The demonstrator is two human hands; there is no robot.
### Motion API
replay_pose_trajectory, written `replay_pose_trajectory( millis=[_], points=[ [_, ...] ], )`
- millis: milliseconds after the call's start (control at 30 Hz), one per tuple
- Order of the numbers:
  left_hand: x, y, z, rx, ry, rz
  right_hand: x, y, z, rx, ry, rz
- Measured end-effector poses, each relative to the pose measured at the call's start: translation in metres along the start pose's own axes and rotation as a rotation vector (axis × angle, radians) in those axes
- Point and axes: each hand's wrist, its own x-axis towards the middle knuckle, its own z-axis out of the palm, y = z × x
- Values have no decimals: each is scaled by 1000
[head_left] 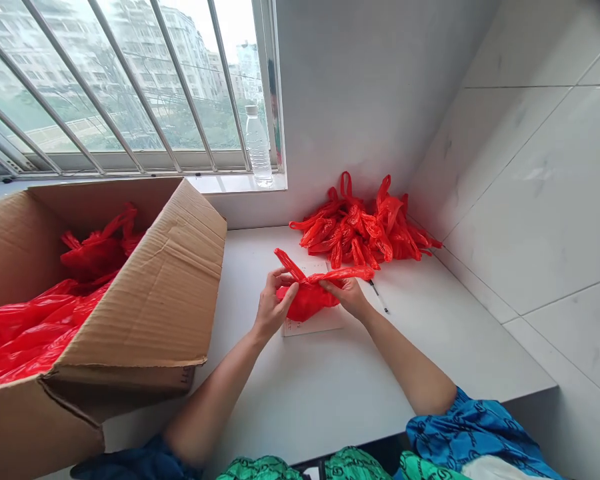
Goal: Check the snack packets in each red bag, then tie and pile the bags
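Gripping a red plastic bag over a white card, the left hand and right hand pinch its twisted handle taut between closed fingers.

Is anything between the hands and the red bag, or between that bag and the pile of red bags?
Nothing visible: the left hand and right hand grip the red plastic bag; the pile of red bags lies beyond.

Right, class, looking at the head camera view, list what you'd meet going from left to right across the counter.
cardboard box → left hand → red bag → right hand → pen → wall tiles
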Motion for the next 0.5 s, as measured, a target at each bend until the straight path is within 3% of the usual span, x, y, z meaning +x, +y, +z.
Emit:
replay_pose_trajectory(
  millis=[67, 133, 233, 300, 400, 467, 500],
  points=[
    [-2, 19, -5, 5, -156, -45, -4, -10, 4, 59, -23, 2],
    [-6, 42, -9, 162, -335, -51, -10, -17, 8, 97, -62, 16],
    [-18, 81, -24, 290, -461, -71, -21, -16, 6, 150, -97, 46],
    [-34, 110, -43, 152, -486, -143, -25, -7, -1, 174, -53, 36],
    [-70, 148, -91, -143, -465, -303, -24, 15, -14, 68, 55, 56],
    [-94, 163, -130, -181, -352, -378, -22, 29, -18, -57, 107, 111],
    [-102, 167, -151, -167, -237, -386, -22, 35, -18, -119, 108, 135]
  ],
)
